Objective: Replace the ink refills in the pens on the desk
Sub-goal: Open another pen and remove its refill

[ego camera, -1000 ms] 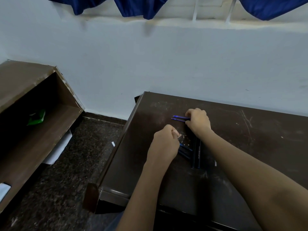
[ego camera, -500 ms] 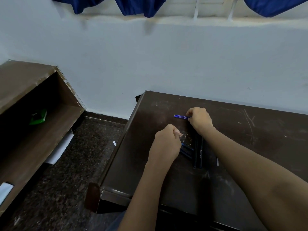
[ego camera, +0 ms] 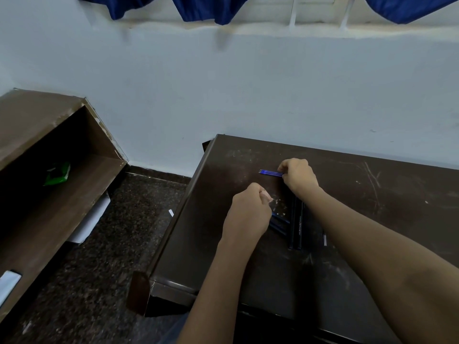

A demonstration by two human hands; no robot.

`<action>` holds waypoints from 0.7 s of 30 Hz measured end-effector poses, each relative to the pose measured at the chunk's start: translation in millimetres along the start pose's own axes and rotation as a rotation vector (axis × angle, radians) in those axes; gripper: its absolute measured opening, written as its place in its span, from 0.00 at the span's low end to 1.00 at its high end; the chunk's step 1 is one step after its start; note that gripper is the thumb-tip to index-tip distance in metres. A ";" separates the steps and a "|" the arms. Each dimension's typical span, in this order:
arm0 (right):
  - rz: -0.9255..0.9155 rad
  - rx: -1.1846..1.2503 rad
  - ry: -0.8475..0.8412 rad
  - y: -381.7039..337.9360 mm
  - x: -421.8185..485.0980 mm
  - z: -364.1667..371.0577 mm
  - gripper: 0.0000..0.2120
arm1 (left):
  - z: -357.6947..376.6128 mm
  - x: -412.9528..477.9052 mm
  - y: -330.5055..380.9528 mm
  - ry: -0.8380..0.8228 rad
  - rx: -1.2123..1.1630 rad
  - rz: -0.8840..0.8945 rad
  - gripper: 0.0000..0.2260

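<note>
Two bare hands work over a dark brown tabletop (ego camera: pixel 372 194) with pale scratches on it.

The right hand (ego camera: pixel 299 177) is curled shut. It pinches a small bunch of thin blue refills (ego camera: pixel 270 173). The refills stick out past the fingers toward the left side and sit just above the tabletop. I cannot tell if they touch it.

The left hand (ego camera: pixel 248 212) is a closed fist, nearer to the person than the right hand. The thumb presses on the side of the first finger. Something blue pokes out from under this hand on its right side, so it may be holding a blue pen part (ego camera: pixel 279 220). The hand hides most of it, so I cannot tell for sure.

Between the two arms, just right of the left hand, two dark pens (ego camera: pixel 296 224) lie flat and side by side on the tabletop. One has small white letters on it. A small light bit (ego camera: pixel 324 240) lies just right of the pens, next to the right arm.

Far to the left of the hands stands a brown shelf (ego camera: pixel 57 184) with a green thing (ego camera: pixel 57 173) inside. The floor (ego camera: pixel 99 269) below is dark and speckled. Blue cloth (ego camera: pixel 203 8) hangs over the pale wall, well past the hands.
</note>
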State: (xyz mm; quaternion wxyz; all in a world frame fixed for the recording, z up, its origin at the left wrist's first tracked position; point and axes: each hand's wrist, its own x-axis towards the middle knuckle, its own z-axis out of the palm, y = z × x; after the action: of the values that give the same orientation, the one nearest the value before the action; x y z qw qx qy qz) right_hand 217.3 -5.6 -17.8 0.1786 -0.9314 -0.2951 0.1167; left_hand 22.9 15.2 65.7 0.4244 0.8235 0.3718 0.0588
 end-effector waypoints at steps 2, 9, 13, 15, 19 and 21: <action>-0.010 -0.014 0.005 -0.8 -0.7 -1.0 0.17 | 0.2 0.0 -0.7 0.007 0.005 0.004 0.08; -0.049 0.067 0.129 0.9 -12.4 -10.0 0.15 | -1.6 1.4 4.7 0.007 0.006 -0.059 0.13; 0.102 0.127 0.227 20.7 -38.8 -14.6 0.12 | 1.0 -0.6 10.1 0.006 0.037 -0.052 0.12; 0.261 0.094 0.171 35.8 -53.9 -16.6 0.12 | 3.3 -0.4 10.9 0.017 0.006 -0.085 0.12; 0.482 0.073 -0.030 58.2 -83.2 -22.2 0.20 | 5.6 -4.3 12.1 0.051 -0.053 -0.119 0.12; 0.508 0.081 -0.115 65.1 -90.4 -20.6 0.20 | 5.0 -4.1 14.2 0.038 -0.037 -0.130 0.12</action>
State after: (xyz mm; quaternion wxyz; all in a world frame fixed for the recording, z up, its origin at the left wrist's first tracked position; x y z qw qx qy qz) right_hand 184.9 -114.1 -15.0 0.1639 -0.9594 -0.0567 0.2223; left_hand 30.1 4.1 74.0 0.4353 0.7884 0.4314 0.0536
